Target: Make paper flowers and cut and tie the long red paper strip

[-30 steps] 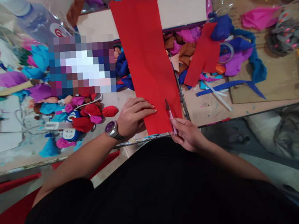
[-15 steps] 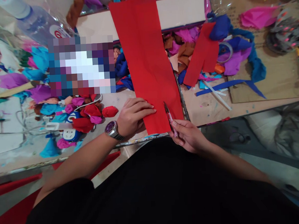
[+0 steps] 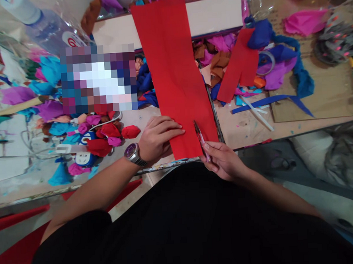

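I had edged the scissors [image 3: 198,131] slightly leftward, right hand [image 3: 221,160] fingers clamped on them, left hand [image 3: 157,138] fingers flat on red sheet [image 3: 172,68], apparently mid-cut.

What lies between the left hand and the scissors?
The head view shows just a bare strip of the red sheet between the left hand and the scissors.

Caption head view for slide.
Left hand rests on a red sheet; right hand holds pink-handled scissors at its near end.
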Tool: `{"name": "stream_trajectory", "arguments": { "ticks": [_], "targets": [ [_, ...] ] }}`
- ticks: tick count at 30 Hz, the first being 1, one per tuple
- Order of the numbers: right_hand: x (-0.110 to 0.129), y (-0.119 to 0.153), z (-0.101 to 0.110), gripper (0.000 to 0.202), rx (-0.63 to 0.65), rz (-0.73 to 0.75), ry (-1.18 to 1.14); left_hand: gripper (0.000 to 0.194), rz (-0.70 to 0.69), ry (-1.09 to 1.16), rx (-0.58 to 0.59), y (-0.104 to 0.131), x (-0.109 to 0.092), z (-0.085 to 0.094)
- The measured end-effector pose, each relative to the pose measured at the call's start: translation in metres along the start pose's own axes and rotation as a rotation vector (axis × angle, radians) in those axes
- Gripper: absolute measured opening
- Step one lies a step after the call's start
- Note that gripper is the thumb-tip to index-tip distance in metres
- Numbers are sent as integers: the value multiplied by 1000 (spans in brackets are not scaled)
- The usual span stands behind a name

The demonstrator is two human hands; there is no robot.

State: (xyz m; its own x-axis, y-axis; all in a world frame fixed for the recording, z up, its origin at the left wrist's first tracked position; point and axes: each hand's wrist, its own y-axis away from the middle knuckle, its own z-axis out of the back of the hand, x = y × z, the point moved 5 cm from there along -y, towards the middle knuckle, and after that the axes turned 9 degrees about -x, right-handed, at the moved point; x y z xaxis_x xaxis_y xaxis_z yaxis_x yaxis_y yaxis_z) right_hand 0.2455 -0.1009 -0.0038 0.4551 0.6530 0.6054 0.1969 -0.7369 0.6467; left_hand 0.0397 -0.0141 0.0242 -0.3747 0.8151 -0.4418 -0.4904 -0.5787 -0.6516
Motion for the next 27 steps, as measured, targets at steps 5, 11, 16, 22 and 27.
{"name": "stream_trajectory", "arguments": {
  "ticks": [5,11,16,22,27],
  "targets": [
    [2,-3,-2,49,-15,-5,-7,27,3,2,1,0,-1,0],
    [4,-3,-2,50,-39,-23,-10,27,12,16,-8,-2,-3,2],
    [0,2,1,47,-14,-58,-13,26,53,19,1,-1,-1,3],
    [-2,-2,1,46,-35,-60,-28,25,73,33,5,-2,0,3],
    [2,-6,-3,50,-35,-34,-26,25,49,24,-1,-2,-2,3]
  ]
}}
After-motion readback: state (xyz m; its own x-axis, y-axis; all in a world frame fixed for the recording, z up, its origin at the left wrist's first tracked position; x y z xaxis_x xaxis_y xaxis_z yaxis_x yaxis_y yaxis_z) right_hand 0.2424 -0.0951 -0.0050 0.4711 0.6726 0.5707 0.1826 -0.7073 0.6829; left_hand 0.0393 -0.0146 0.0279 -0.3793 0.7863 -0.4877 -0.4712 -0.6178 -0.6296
